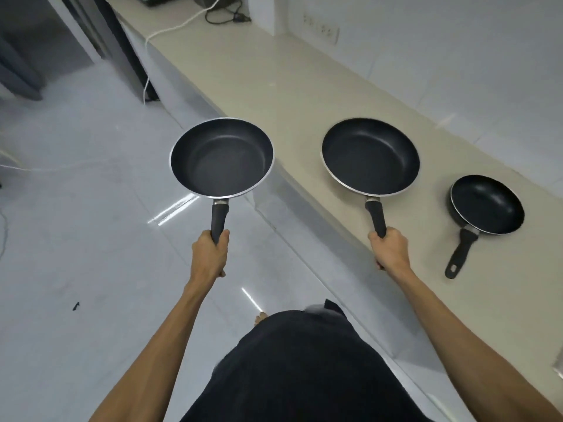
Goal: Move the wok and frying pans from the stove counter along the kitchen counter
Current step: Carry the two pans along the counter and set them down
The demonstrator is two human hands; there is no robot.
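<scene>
- The left hand [210, 254] is wrapped tight around the handle of a deep pan [221, 157], held level over the floor [91, 239], just off the counter [274, 86] edge.
- The right hand [390, 251] is clenched on the handle of a wide pan [370, 156], which is over the counter; whether it touches the top is unclear.
- A small pan [486, 204] lies on the counter to the right, apart from both hands.
- Cables [225, 13] lie at the counter's far end.
</scene>
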